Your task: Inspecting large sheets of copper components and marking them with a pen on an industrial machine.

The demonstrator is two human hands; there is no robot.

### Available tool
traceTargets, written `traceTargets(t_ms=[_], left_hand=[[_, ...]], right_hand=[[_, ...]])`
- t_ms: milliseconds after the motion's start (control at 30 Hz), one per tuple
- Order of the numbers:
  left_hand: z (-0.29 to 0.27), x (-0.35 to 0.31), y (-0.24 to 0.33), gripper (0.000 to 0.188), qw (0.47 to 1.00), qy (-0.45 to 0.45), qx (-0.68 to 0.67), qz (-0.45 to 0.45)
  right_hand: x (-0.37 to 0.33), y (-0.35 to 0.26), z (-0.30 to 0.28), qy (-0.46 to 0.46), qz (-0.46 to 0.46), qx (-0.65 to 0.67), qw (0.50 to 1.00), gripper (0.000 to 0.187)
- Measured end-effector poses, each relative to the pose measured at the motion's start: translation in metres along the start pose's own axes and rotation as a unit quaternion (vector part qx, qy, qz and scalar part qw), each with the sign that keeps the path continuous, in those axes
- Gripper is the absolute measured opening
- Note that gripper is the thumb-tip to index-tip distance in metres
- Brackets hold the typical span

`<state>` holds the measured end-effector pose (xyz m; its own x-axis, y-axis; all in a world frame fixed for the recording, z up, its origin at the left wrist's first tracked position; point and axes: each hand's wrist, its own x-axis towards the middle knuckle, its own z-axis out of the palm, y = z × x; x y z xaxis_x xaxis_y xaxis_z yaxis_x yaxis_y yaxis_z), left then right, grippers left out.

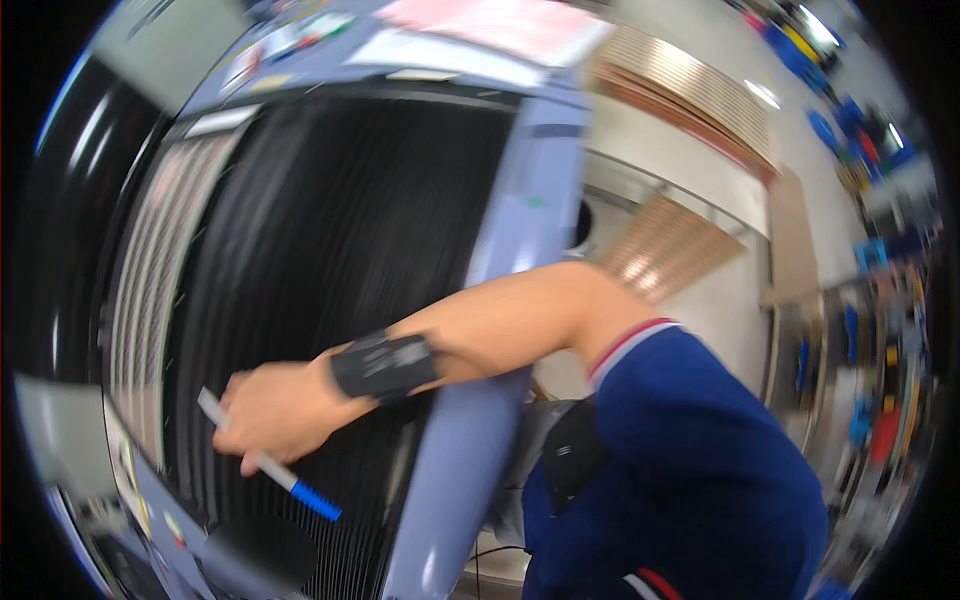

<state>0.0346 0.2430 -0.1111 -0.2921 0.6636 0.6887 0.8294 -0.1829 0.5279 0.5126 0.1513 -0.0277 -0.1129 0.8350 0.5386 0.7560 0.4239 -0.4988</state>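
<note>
My right hand reaches left from the right side of the view, with a black band round its wrist. Its fingers are closed round a slim pale stick with a blue ribbed end. The blue end sticks out toward the lower right, and the pale tip points to the upper left. Beneath the hand lies a wide black ridged surface; motion blur hides whether the stick touches it. My left hand is out of view.
A smooth blue-grey edge borders the black surface. Pink and white sheets lie at its far end. Pale striped strips run along the left. Copper-coloured ridged panels stand to the right, with cluttered shelves beyond.
</note>
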Motion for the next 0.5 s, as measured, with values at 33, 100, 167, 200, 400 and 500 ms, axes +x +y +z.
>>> traceTargets(t_ms=[33, 100, 167, 200, 400, 500], left_hand=[[0.019, -0.004, 0.017, 0.040, 0.999, -0.017, -0.026, 0.030], [0.044, -0.013, 0.042, 0.040, 0.994, -0.022, -0.064, 0.081], [0.037, -0.025, 0.045, 0.040, 0.991, -0.007, -0.067, 0.115], [0.029, -0.022, 0.050, 0.040, 0.989, 0.007, -0.065, 0.131], [0.020, -0.023, 0.060, 0.040, 0.986, 0.020, -0.061, 0.157], [0.029, -0.024, 0.060, 0.040, 0.986, 0.008, -0.070, 0.150]], right_hand=[[-0.006, 0.001, 0.002, 0.015, -0.008, -0.040, 0.999, 0.039], [-0.010, 0.011, 0.005, 0.068, -0.028, -0.064, 0.995, 0.038], [-0.015, 0.001, -0.006, 0.129, 0.007, -0.045, 0.991, 0.037], [-0.014, -0.012, -0.025, 0.202, -0.018, 0.007, 0.979, 0.034], [-0.162, -0.068, -0.094, 0.462, -0.101, 0.126, 0.872, 0.012], [-0.327, -0.053, -0.098, 0.553, 0.024, 0.030, 0.832, 0.015]])
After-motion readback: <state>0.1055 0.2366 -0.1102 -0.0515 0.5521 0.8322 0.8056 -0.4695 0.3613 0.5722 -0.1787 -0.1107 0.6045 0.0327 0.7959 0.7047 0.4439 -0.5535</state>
